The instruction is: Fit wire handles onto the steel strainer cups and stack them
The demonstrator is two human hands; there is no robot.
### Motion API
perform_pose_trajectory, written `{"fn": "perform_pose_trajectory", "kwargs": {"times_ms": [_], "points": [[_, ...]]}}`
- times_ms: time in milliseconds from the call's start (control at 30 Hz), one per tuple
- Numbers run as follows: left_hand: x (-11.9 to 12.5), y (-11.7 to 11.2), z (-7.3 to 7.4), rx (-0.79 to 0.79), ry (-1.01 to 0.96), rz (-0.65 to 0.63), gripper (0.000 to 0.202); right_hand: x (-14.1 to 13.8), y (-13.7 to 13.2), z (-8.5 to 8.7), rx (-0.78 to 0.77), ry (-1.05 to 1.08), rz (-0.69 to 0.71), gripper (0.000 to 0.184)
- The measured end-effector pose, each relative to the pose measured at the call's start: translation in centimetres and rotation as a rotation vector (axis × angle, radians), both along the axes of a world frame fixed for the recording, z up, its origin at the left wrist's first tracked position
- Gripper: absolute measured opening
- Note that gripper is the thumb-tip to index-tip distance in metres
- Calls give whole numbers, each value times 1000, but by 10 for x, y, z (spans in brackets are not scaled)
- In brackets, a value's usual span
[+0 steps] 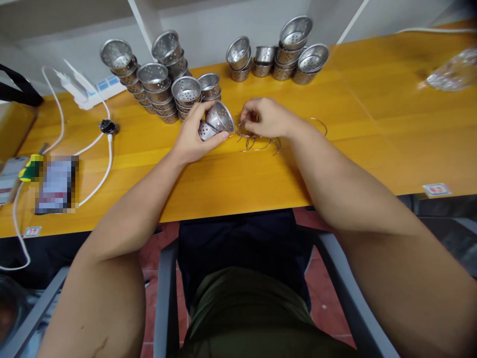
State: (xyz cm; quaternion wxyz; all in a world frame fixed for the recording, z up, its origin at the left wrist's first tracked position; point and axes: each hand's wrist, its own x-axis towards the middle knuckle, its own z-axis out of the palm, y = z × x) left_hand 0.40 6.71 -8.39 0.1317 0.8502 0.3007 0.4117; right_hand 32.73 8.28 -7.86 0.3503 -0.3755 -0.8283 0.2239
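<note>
My left hand [196, 132] is wrapped round two small perforated metal cups, one tilted cup [219, 117] resting against a lower cup [206, 130]. The upper cup's mouth faces right. Close by on the right, the fingers of my right hand [263, 117] are bent into a pinch at a thin wire ring [242, 133], partly hidden by the fingertips. Loose bent wires [263, 147] lie on the table just below that hand. Another curved wire [321, 122] shows beyond my right wrist.
Stacks of perforated cups [152, 82] stand behind my left hand, and more cup stacks [285, 62] line the back edge. A power strip [99, 92], white cables, a phone [55, 184] and a green-yellow object [32, 168] lie at left. Clear plastic [452, 72] is far right.
</note>
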Motion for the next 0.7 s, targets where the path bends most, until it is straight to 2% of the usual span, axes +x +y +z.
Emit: {"fn": "perform_pose_trajectory", "kwargs": {"times_ms": [67, 167, 267, 367, 467, 567, 700], "points": [[0, 0, -2, -40, 0, -12, 113, 2, -1, 1, 18, -20, 7, 38], [-1, 1, -4, -75, -22, -14, 111, -6, -9, 9, 30, 60, 59, 54], [-3, 2, -4, -99, -36, -20, 109, -20, -25, 20, -54, 114, 155, 58], [-5, 5, -6, -115, -46, -30, 107, -33, -39, 28, -106, 148, 179, 62], [-6, 9, -11, -118, -49, -35, 113, -40, -41, 31, -75, 262, 123, 71], [-7, 13, -17, -129, -35, -41, 125, -40, -32, 30, -20, 428, 31, 72], [-9, 13, -22, -153, -43, -46, 131, -35, -20, 32, 172, 475, -93, 71]]}}
